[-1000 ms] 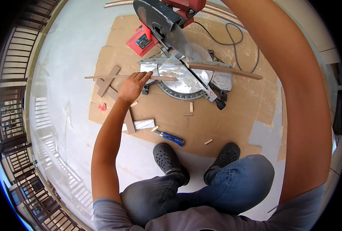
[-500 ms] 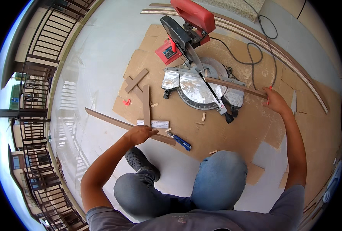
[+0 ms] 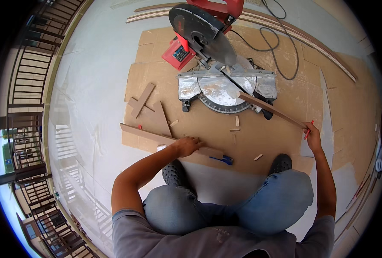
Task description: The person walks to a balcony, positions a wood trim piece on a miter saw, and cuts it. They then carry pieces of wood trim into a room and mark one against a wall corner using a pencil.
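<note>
My left hand (image 3: 188,146) grips a long brown wooden strip (image 3: 144,133) lying low across the cardboard in front of my left knee, over a blue utility knife (image 3: 224,159). My right hand (image 3: 312,135) holds another brown strip (image 3: 274,110) by its end, along with a slim red pen or pencil (image 3: 307,133). That strip slants up to the front of a red miter saw (image 3: 178,56), whose blade (image 3: 223,47) stands raised over a silver base (image 3: 188,89).
Brown offcuts (image 3: 143,96) and small pieces (image 3: 237,121) lie on cardboard (image 3: 285,146). Long strips (image 3: 337,62) and a looped cable (image 3: 295,62) lie beyond the saw. A railing (image 3: 30,69) edges the pale floor (image 3: 77,86) at left; my knees (image 3: 276,193) are bent below.
I have crouched lower. My left hand has moved right with its strip, away from the saw since earlier. My right hand has drawn the other strip off the saw fence toward me.
</note>
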`<state>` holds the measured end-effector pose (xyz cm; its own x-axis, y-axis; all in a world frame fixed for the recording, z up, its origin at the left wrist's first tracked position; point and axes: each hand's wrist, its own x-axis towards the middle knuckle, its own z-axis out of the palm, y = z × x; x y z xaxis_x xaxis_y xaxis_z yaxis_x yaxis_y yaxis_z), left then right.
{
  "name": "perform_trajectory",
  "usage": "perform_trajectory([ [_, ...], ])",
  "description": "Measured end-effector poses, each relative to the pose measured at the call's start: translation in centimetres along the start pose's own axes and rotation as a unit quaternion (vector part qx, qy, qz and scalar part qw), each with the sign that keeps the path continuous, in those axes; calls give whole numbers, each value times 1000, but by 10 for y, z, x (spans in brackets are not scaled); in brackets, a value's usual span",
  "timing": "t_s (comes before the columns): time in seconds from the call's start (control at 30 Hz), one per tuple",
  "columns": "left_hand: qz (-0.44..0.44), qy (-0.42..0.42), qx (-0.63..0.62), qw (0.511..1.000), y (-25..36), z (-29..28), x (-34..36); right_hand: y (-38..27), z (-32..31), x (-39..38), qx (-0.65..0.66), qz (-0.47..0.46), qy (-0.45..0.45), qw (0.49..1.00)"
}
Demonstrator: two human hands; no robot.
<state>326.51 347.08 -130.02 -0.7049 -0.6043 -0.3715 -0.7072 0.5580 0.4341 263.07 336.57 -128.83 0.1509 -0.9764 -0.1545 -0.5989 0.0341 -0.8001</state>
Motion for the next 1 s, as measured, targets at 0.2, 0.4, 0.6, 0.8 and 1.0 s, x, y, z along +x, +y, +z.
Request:
perform_trajectory([
  [0.2, 83, 246, 23, 965, 5, -59, -14, -126, 86, -64, -2, 98, -19, 995],
  [0.4, 99, 310, 136, 936, 19, -129, -5, -226, 157, -93, 3, 87, -17, 996],
  [0.6, 39, 244, 62, 967, -45, -116, -22, -282, 132, -77, -155, 143, -98, 973],
  [0.8, -1, 377, 115, 919, -113, -138, 31, -190, 119, -61, -303, -62, -43, 950],
  [1.0, -53, 450, 128, 882, -134, -146, 79, -150, 130, 43, -242, 113, 85, 960],
])
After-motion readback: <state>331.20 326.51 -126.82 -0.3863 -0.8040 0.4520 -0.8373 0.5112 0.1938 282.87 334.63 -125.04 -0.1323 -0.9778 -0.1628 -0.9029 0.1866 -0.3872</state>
